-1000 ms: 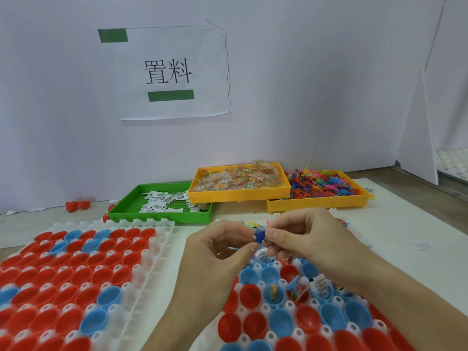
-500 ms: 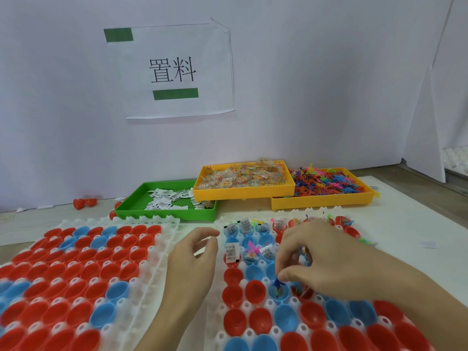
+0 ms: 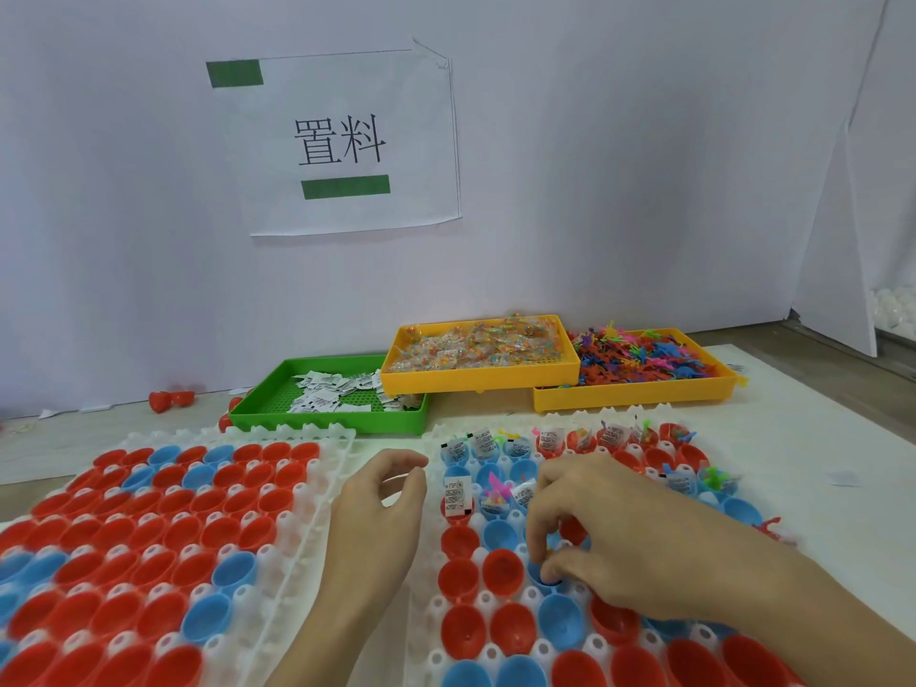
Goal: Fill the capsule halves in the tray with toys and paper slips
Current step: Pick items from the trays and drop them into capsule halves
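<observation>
Head view: right hand [image 3: 624,542] reaches down over the white capsule tray [image 3: 431,607], fingertips [image 3: 547,572] bunched inside a blue capsule half [image 3: 538,580] near the tray's middle, probably seating a toy; whether they pinch anything I cannot tell. Left hand [image 3: 381,498] hovers loosely curled and holding nothing by the tray's left edge, likely waiting. Far-edge halves carry slips and bright toys; nearer red and blue cups look bare.

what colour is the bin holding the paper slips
Green bin, clearest in the head view; the paper slips inside are white.
</observation>
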Demonstrator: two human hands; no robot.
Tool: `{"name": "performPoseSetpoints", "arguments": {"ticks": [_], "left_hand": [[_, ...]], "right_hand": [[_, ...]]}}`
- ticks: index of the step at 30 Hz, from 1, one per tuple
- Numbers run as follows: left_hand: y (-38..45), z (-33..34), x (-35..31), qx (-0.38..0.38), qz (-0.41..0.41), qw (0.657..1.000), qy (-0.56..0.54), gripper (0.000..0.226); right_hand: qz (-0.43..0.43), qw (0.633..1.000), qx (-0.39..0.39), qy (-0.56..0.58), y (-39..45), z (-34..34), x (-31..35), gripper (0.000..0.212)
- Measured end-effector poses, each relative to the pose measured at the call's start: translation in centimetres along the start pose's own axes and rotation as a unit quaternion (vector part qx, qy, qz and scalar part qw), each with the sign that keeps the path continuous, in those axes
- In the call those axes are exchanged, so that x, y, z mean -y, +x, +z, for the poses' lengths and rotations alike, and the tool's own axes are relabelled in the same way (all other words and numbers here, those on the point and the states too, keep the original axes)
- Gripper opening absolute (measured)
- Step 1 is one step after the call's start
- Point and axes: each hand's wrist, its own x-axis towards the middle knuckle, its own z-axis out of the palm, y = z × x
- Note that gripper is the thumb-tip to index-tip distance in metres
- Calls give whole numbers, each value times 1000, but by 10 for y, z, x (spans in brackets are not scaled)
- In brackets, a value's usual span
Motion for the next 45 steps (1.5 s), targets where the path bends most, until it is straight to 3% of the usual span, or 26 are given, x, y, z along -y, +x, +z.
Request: {"name": "performPoseSetpoints", "arguments": {"ticks": [7,14,18,23,26,31,35,39,43,45], "left_hand": [[16,-7,-5,-60,13,996,59,19],[106,-17,-14,-101,-15,977,187,15],[156,-18,7,-50,-49,958,278,22],[187,-10,22,65,-42,927,367,25],[194,-6,21,92,-36,911,400,23],[196,-9,24,93,-3,904,418,12],[188,-15,21,86,34,904,417,15],[169,-22,8,0,68,917,392,25],[137,-20,-20,-94,78,942,312,26],[114,-15,-37,-104,94,957,252,27]], "right_hand": [[-27,997,-39,56,3,-3,-9,13],[-46,989,-106,97,8,-5,-19,6],[-46,986,-117,112,10,-5,-24,9],[-45,985,-123,116,12,-6,-29,8],[-45,985,-124,112,13,-5,-31,9],[-41,986,-113,118,12,-6,-32,11],[-40,986,-111,121,12,-8,-31,12],[-32,984,-119,128,11,-9,-30,12],[-22,982,-145,119,10,-10,-30,14],[-20,978,-165,126,9,-10,-30,14]]}}
